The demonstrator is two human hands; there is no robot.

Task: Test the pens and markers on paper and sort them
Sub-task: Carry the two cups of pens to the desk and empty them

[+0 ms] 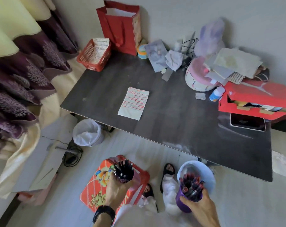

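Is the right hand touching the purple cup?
Touching. The head view shows the right hand wrapped round the purple cup, gripping it at the rim.

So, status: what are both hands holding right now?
Left grip holds black pen cup. Right grip holds purple cup of red pens. Paper on table, nothing covering it.

Sheet [133, 103] markings blurred, unreadable; phone [247, 124] partly hidden by red box [253, 99]; curtain [16, 79] cut off left.

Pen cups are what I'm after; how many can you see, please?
2: black cup in the left hand, purple cup in the right hand. Others may be hidden.
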